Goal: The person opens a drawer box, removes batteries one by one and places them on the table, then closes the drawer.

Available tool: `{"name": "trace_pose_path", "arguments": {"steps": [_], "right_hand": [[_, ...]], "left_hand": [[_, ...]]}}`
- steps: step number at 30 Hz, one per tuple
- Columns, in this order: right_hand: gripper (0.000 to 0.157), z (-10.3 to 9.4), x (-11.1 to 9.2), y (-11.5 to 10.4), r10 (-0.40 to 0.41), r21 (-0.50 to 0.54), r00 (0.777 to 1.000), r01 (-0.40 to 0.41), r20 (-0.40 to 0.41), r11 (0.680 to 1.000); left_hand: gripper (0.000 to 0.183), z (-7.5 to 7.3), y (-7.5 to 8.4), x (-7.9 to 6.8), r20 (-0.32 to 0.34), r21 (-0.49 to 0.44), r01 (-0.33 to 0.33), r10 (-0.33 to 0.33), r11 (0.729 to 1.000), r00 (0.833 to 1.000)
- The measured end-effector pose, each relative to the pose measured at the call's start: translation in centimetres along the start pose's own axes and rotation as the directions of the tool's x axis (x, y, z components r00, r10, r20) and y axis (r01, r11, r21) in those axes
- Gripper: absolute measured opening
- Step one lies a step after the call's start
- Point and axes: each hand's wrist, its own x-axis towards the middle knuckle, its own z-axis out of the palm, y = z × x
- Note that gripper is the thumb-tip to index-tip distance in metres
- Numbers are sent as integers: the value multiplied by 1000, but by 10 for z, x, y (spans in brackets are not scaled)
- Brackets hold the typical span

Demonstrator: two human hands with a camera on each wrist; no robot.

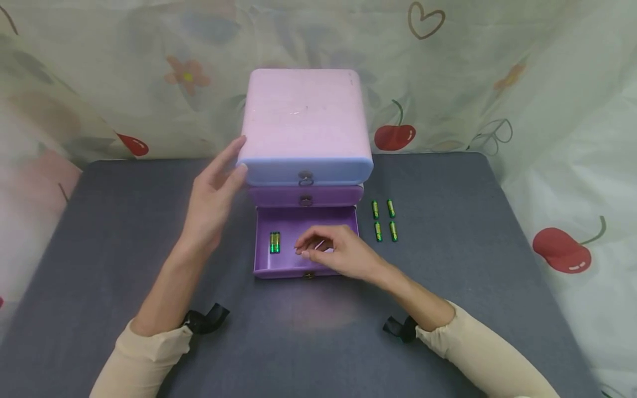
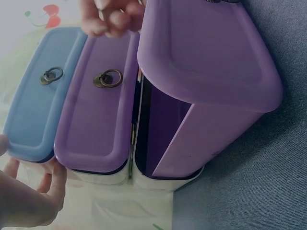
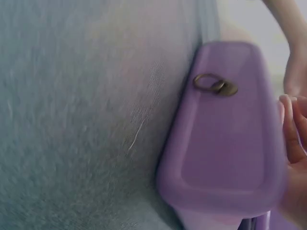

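A small chest of drawers (image 1: 306, 119) with a pink top stands at the table's far edge. Its bottom purple drawer (image 1: 264, 263) is pulled out, and two green-and-gold batteries (image 1: 275, 242) lie side by side in its left part. My left hand (image 1: 211, 196) rests against the chest's left side, thumb near the front corner and fingers fairly straight. Over the right part of the pulled-out drawer hovers my right hand (image 1: 338, 249), its fingers loosely bent with nothing visible between them. Several more batteries (image 1: 378, 231) lie on the table to the right of the chest.
The blue top drawer (image 2: 41, 105) and the purple middle drawer (image 2: 96, 120) are pushed in, each with a ring pull. A grey cloth covers the table (image 1: 448, 265). A patterned curtain (image 1: 199, 33) hangs behind. Black straps (image 1: 206, 319) hang from both wrists.
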Motion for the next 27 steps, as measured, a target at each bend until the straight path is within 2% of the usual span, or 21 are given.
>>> {"name": "trace_pose_path", "arguments": {"steps": [5,12,21,27], "right_hand": [[17,-4,8,9,17,-45,1000,-17,-4,999],[18,-1,18,11,52,-92,999,-52,-1,994],[26,3,33,15,103,-207,995,-100,4,973],[28,6,41,20,147,-216,989,-142,9,966]], "left_hand": [[45,0,1,0,-3,4,9,-9,1000,1000],[46,-1,2,-1,3,7,7,-7,1000,1000],[45,0,0,1,12,-13,-4,4,1000,1000],[45,-1,1,1,5,-27,-4,4,1000,1000]]}}
